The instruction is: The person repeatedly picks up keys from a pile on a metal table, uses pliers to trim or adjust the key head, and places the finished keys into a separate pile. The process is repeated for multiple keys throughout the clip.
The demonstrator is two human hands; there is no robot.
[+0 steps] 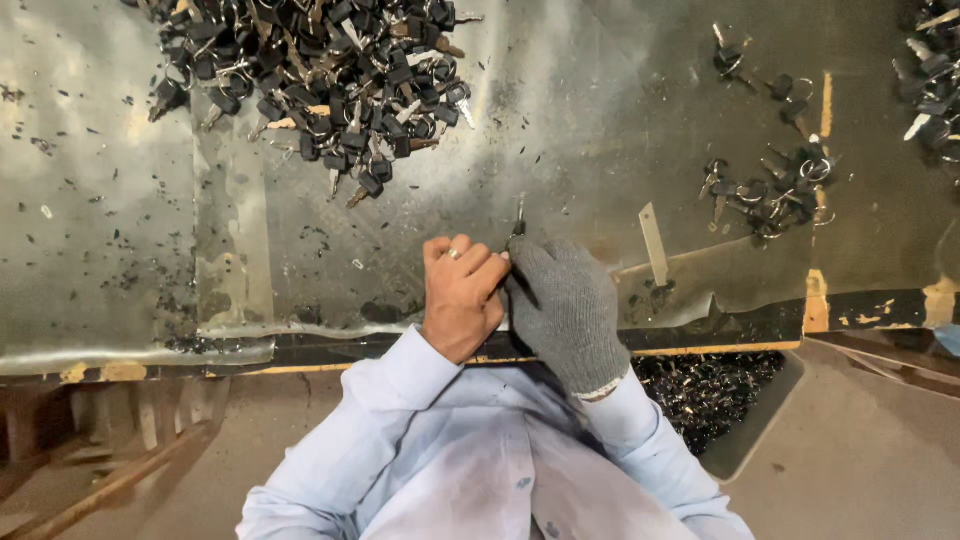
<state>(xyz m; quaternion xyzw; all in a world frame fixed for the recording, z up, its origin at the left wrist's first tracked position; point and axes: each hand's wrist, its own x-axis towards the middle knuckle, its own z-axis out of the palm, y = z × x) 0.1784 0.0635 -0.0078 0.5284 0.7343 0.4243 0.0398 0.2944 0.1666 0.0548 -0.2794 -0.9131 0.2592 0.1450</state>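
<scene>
My bare left hand (459, 295), with a ring on one finger, and my right hand (566, 305) in a grey knit glove meet at the near edge of a worn metal-topped bench (600, 120). Between their fingertips they pinch one small key (518, 220), its metal blade sticking up and away from me. A big heap of black-headed keys on rings (330, 70) lies at the far left of centre. Both sleeves are pale blue.
A smaller group of keys on rings (775, 185) lies at the right, with more keys (935, 80) at the far right edge. A thin metal strip (653, 243) rests next to my gloved hand. A tray of black scraps (715, 395) sits below the bench edge.
</scene>
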